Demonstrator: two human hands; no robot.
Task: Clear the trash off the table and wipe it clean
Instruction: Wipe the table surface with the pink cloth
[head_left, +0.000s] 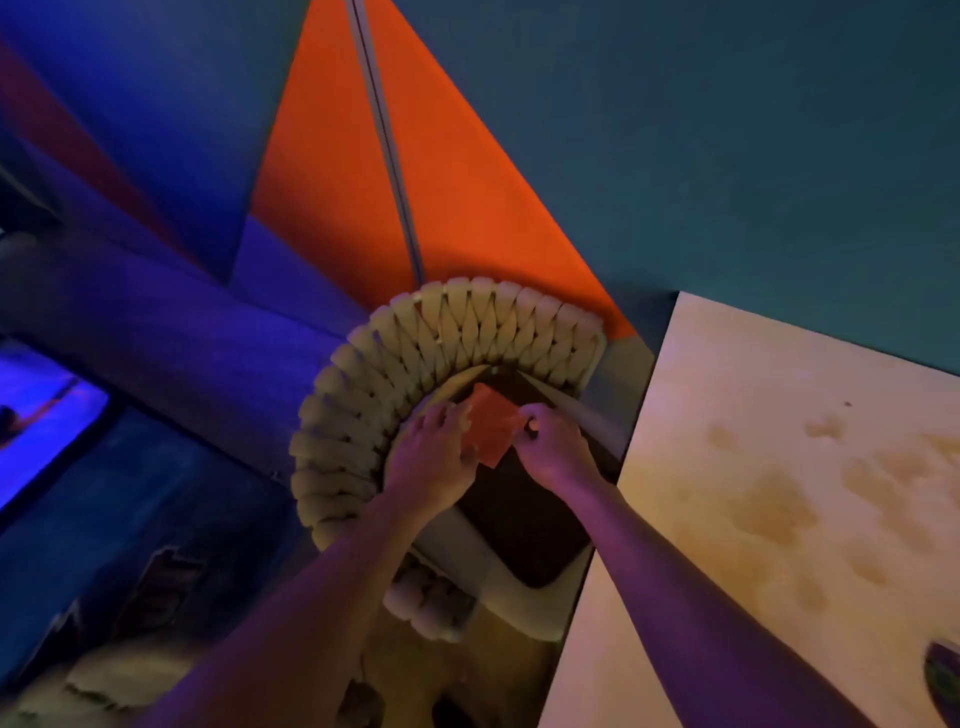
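The worktop fills the right side of the view, a pale wooden slab blotched with brownish stains across its middle and bare of trash where it shows; a dark rounded thing pokes in at the lower right edge, too cropped to name. Just off its left edge stands a chair with a thick woven back curving round a dark seat.

Both hands work over that seat, not over the worktop. Between them is a small orange-red piece — thin and flat, a cloth or a wrapper, I cannot tell which. The left hand has its fingers curled on the piece's left edge, its grip narrow and closed on the thing. The right hand pinches the right corner between thumb and forefinger.

The piece's long axis runs roughly from the upper left to the lower right, tilted, with one grip at each side — so neither hand is nearer. The stains lie well apart to the right, on the right arm's side; my judgement is that the coming move must carry the piece rightward across the worktop's edge, if it is for wiping.
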